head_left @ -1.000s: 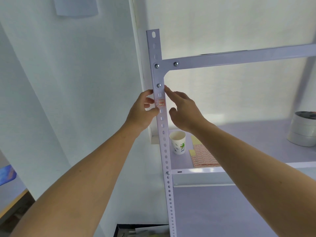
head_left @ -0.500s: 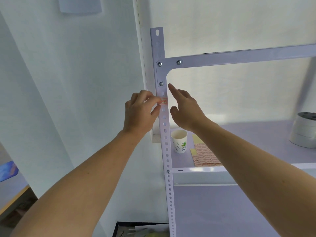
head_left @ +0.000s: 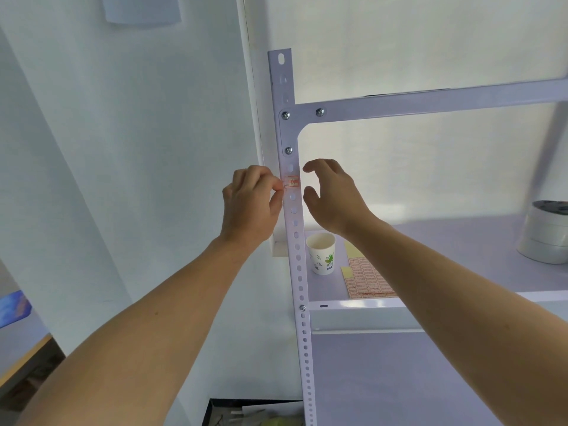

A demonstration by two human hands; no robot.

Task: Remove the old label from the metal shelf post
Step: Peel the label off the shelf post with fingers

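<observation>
A white perforated metal shelf post (head_left: 297, 256) runs upright through the middle of the view. A small white label with a red border (head_left: 292, 181) sticks to its front, just below the lowest bracket screw. My left hand (head_left: 250, 207) is at the post's left side, thumb and forefinger pinched on the label's left edge. My right hand (head_left: 333, 196) hovers just right of the post, fingers curved and apart, holding nothing and not touching the post.
On the shelf board (head_left: 353, 307) stand a paper cup (head_left: 321, 253), a sheet of red-bordered labels (head_left: 367, 278) and, at far right, white tape rolls (head_left: 545, 232). A crossbar (head_left: 430, 101) spans above. A dark box (head_left: 255, 413) sits below, a wall to the left.
My left hand turned and pinched the label's left edge. My right forefinger left the post, and that hand drew back to the right with fingers spread.
</observation>
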